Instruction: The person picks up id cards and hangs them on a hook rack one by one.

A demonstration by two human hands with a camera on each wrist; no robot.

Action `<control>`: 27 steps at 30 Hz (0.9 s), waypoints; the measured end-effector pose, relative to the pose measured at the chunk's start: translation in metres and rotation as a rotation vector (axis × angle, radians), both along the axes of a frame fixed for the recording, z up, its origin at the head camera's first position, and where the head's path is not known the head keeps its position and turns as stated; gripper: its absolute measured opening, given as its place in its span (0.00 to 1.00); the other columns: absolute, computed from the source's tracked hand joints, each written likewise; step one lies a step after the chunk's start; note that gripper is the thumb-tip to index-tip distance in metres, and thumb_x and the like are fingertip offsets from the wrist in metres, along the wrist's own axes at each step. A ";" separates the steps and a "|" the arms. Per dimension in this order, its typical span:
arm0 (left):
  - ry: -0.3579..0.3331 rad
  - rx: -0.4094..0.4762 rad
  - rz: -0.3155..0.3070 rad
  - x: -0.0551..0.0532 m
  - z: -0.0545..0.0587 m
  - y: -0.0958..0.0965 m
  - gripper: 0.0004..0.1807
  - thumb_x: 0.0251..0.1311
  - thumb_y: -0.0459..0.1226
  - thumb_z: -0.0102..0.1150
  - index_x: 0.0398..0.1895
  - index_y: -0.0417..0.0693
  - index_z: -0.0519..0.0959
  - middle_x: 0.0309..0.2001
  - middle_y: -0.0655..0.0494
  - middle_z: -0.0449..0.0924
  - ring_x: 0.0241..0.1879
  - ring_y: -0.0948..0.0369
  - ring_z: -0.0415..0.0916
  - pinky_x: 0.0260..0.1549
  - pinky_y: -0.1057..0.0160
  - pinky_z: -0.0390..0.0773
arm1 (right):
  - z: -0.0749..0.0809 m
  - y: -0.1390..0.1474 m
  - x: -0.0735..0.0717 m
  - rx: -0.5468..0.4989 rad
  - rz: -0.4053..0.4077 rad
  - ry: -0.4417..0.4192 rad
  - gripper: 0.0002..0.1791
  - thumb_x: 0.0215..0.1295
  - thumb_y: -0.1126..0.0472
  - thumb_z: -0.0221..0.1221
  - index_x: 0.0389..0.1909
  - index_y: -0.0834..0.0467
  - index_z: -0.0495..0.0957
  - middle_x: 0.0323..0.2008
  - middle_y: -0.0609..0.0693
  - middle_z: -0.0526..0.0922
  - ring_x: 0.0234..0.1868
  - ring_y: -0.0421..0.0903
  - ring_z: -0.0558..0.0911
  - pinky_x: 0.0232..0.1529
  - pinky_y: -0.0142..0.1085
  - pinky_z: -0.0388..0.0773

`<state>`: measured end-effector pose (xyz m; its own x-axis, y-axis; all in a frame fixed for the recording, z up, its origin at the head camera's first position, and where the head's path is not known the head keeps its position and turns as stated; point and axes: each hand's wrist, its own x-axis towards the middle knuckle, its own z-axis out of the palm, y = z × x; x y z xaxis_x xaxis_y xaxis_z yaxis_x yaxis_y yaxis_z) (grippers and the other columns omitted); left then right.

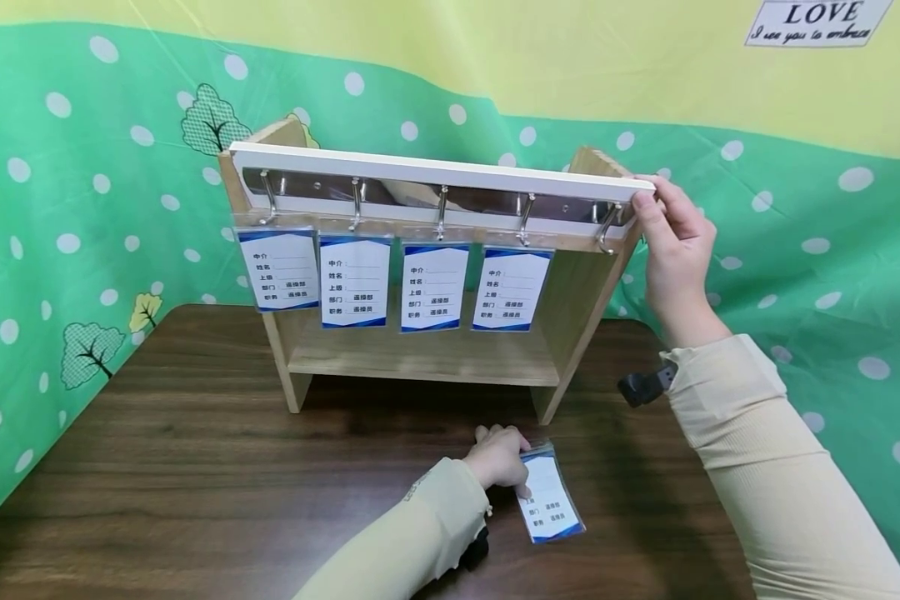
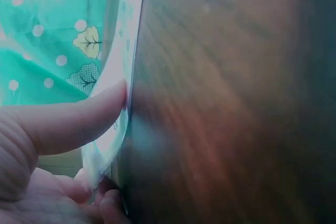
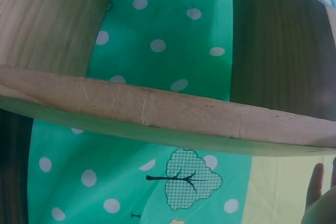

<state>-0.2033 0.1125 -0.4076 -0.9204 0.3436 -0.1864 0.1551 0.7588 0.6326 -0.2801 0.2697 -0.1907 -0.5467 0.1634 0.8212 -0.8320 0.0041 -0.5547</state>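
My left hand (image 1: 497, 457) pinches the upper end of a plastic-sleeved badge card (image 1: 547, 500) low over the dark table. In the left wrist view the thumb presses the face of the card (image 2: 116, 72), which bows, while fingers reach round its end. My right hand (image 1: 678, 242) grips the right end of a wooden rack (image 1: 596, 308), thumb at the front of its white hook rail (image 1: 435, 167). Several more badge cards (image 1: 355, 281) hang in a row from the metal hooks (image 1: 442, 212); the rightmost hook (image 1: 610, 227) bears no card.
The rack stands at the back of the brown wood table (image 1: 195, 467), its lower shelf (image 1: 420, 354) near the tabletop. Behind it hangs a green and yellow cloth (image 1: 795, 275) with dots and trees. A black strap device (image 1: 645, 385) sits at my right wrist.
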 end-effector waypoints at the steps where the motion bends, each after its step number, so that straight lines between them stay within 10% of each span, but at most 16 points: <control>1: 0.001 0.010 0.001 0.000 -0.001 0.000 0.28 0.33 0.34 0.81 0.43 0.49 0.81 0.43 0.53 0.77 0.47 0.52 0.62 0.45 0.61 0.73 | 0.000 0.000 0.001 0.005 -0.011 0.001 0.12 0.66 0.66 0.62 0.48 0.64 0.84 0.41 0.48 0.89 0.42 0.41 0.80 0.48 0.31 0.73; 7: -0.048 0.133 -0.003 -0.001 -0.001 -0.006 0.27 0.35 0.30 0.80 0.38 0.52 0.75 0.37 0.56 0.75 0.46 0.55 0.63 0.38 0.61 0.73 | 0.001 -0.001 0.005 0.026 -0.024 0.007 0.13 0.67 0.66 0.61 0.49 0.67 0.83 0.41 0.48 0.88 0.43 0.43 0.79 0.49 0.32 0.73; 16: -0.162 0.587 -0.002 -0.005 -0.003 -0.013 0.09 0.57 0.29 0.66 0.40 0.42 0.78 0.29 0.56 0.74 0.28 0.64 0.69 0.26 0.69 0.69 | 0.001 -0.001 0.003 0.044 -0.050 0.015 0.13 0.67 0.66 0.61 0.49 0.68 0.83 0.41 0.48 0.88 0.42 0.42 0.79 0.48 0.32 0.72; 27: -0.085 0.714 -0.047 0.002 0.030 -0.019 0.09 0.64 0.37 0.64 0.40 0.39 0.82 0.34 0.53 0.83 0.29 0.67 0.77 0.31 0.62 0.84 | 0.001 -0.001 0.002 0.053 -0.051 0.012 0.13 0.67 0.65 0.61 0.49 0.66 0.83 0.40 0.47 0.88 0.42 0.42 0.79 0.48 0.32 0.73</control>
<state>-0.2016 0.0932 -0.3777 -0.8942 0.4468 0.0282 0.1056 0.1494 0.9831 -0.2777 0.2691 -0.1897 -0.5284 0.1469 0.8362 -0.8368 0.0762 -0.5422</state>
